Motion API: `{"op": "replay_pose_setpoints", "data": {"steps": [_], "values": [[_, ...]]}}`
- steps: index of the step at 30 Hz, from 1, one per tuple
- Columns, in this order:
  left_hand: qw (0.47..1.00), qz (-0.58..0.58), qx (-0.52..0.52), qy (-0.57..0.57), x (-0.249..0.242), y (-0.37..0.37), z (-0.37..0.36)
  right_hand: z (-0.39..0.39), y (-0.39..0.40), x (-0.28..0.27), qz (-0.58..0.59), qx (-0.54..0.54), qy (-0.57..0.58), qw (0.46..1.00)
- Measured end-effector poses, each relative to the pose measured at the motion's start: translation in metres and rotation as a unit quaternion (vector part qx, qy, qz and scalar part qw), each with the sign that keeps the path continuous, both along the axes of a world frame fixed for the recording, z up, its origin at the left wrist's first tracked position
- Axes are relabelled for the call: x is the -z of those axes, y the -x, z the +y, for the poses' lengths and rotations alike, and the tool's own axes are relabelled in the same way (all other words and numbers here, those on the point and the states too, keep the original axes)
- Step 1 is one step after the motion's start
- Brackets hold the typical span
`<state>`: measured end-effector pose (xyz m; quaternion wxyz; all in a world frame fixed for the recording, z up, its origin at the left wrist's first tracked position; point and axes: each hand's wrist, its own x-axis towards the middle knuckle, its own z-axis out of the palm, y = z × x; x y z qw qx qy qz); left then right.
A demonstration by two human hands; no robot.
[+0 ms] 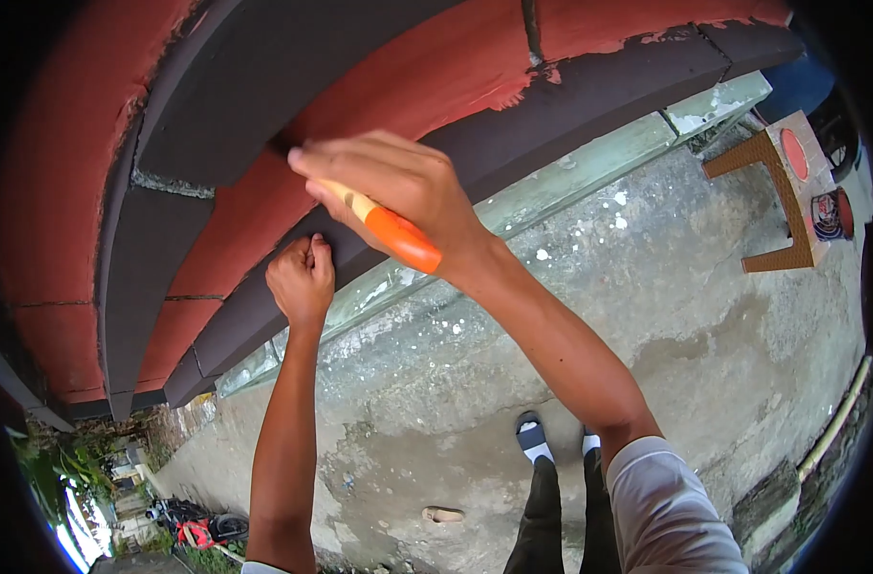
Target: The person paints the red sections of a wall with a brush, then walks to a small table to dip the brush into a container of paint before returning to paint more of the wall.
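My right hand [398,182] is closed around a paintbrush [403,239] with an orange and cream handle. The brush's dark, blurred tip meets the wall where the red band [264,206] borders a dark grey raised band [236,86]. Lower and to the left, my left hand [301,277] is curled into a fist. It rests against the dark grey ledge [542,110], and nothing shows in its fingers. Red paint has an uneven, ragged edge along the upper part of that ledge.
Below the ledge runs a pale green, paint-spotted step [580,172]. White drips mark the concrete floor [570,316]. A brown woven-sided table [790,191] with a red-topped round item [793,153] stands at right. A loose sandal [443,515] lies near my feet; a motorcycle [202,526] is at lower left.
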<state>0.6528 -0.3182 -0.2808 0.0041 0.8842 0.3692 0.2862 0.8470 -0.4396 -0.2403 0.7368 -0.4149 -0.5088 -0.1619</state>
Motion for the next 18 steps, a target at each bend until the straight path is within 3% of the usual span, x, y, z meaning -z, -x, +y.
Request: {"op": "replay_pose_setpoints", "data": {"steps": [1, 3, 5, 8, 10, 12, 15, 18], "values": [[1.0, 0.017, -0.01, -0.004, -0.001, 0.001, -0.001, -0.003, -0.006, 0.004, -0.01, -0.008, 0.014, 1.0], [1.0, 0.015, -0.007, -0.004, -0.001, 0.0, -0.002, -0.009, -0.052, 0.02, -0.094, 0.128, 0.006, 0.987], [1.0, 0.011, -0.004, -0.006, -0.002, 0.0, -0.001, -0.033, -0.082, 0.025, 0.036, 0.176, 0.026, 0.983], [1.0, 0.007, -0.003, -0.006, -0.001, 0.001, -0.002, -0.058, -0.123, 0.041, 0.054, 0.334, 0.002, 0.941], [1.0, 0.007, -0.005, -0.005, 0.0, 0.001, 0.0, -0.056, -0.119, 0.039, 0.06, 0.327, 0.01, 0.943], [1.0, 0.009, -0.004, -0.007, 0.0, 0.002, 0.001, -0.035, -0.078, 0.044, 0.027, 0.302, 0.097, 0.948], [1.0, 0.012, -0.003, -0.008, 0.0, 0.002, 0.001, -0.013, -0.007, 0.037, 0.022, 0.159, 0.111, 0.981], [1.0, 0.014, -0.001, -0.014, -0.001, 0.001, 0.0, -0.007, 0.014, 0.038, 0.004, 0.015, 0.091, 0.996]]}}
